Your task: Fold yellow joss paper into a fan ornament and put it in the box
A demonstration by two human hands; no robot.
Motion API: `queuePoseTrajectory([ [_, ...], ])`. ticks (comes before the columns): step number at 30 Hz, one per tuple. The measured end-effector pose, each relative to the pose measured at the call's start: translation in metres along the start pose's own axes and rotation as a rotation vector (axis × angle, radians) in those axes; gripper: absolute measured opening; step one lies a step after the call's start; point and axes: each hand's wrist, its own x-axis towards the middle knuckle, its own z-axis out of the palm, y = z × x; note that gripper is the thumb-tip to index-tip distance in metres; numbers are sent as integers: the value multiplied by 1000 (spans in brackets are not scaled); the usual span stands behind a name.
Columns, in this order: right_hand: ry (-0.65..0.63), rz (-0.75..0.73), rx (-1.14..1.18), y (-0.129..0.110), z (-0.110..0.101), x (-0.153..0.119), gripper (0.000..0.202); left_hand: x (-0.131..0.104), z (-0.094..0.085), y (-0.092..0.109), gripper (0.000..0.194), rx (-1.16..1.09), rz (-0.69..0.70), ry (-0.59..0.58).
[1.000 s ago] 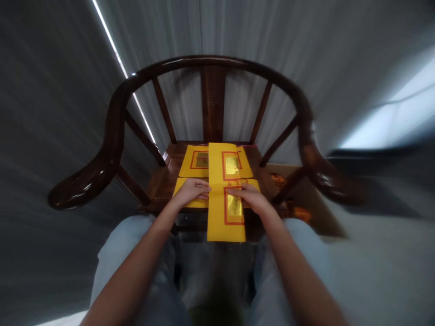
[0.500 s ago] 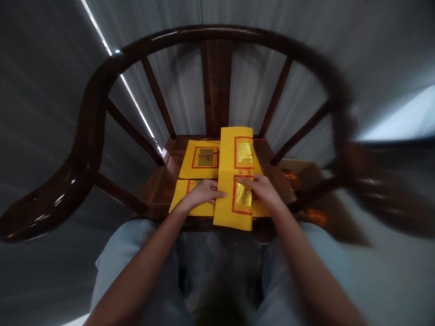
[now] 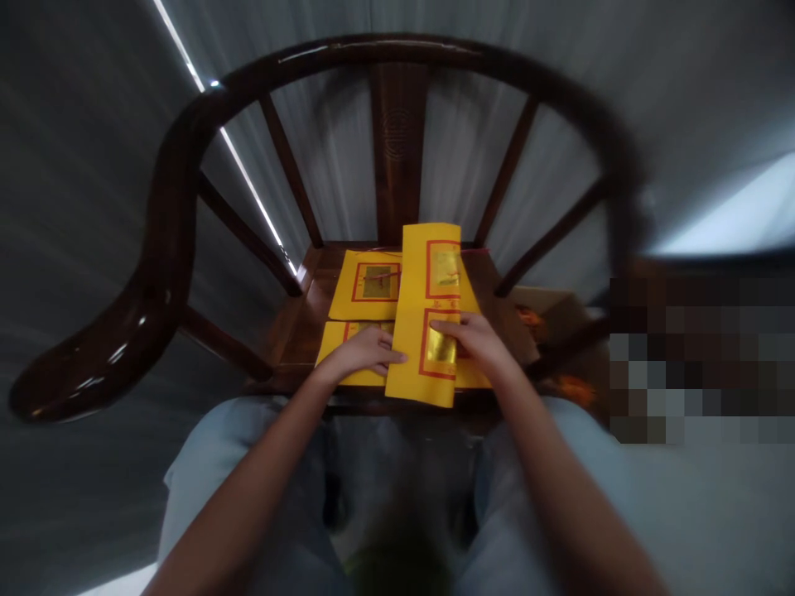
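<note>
A yellow joss paper sheet (image 3: 413, 290), folded lengthwise and printed with red frames around gold foil, is raised above the chair seat. My left hand (image 3: 368, 352) grips its left edge low down, thumb and fingers closed together. On the right edge, my right hand (image 3: 477, 338) pinches the sheet with one finger over the foil; the rest of its grip is behind the paper. Beneath lie more yellow joss paper sheets (image 3: 348, 285) with the same red-framed foil squares, partly covered by the held sheet and my hands.
A dark wooden chair seat (image 3: 310, 310) bears the papers, with a curved back rail and armrests (image 3: 171, 207) around it. To the right of the seat stands a cardboard box (image 3: 552, 302) holding orange items. A grey corrugated wall is behind.
Both hands still hold the folded sheet, which has shifted very slightly. The whole view has moved a little, and a pixelated patch now covers part of the right side.
</note>
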Motion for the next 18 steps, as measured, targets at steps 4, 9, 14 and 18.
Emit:
queuePoseTrajectory([
  [4, 35, -34, 37, 2, -2, -7, 32, -10, 6, -7, 27, 29, -29, -32],
  [9, -42, -61, 65, 4, -1, -21, 35, -18, 9, -12, 23, 30, 41, 83],
  [14, -159, -6, 0, 8, -1, -31, 41, -15, 7, -7, 29, -17, 75, 162],
  [18, -171, -24, 65, 16, -6, -25, 41, -9, 9, -4, 32, -17, 61, 177],
])
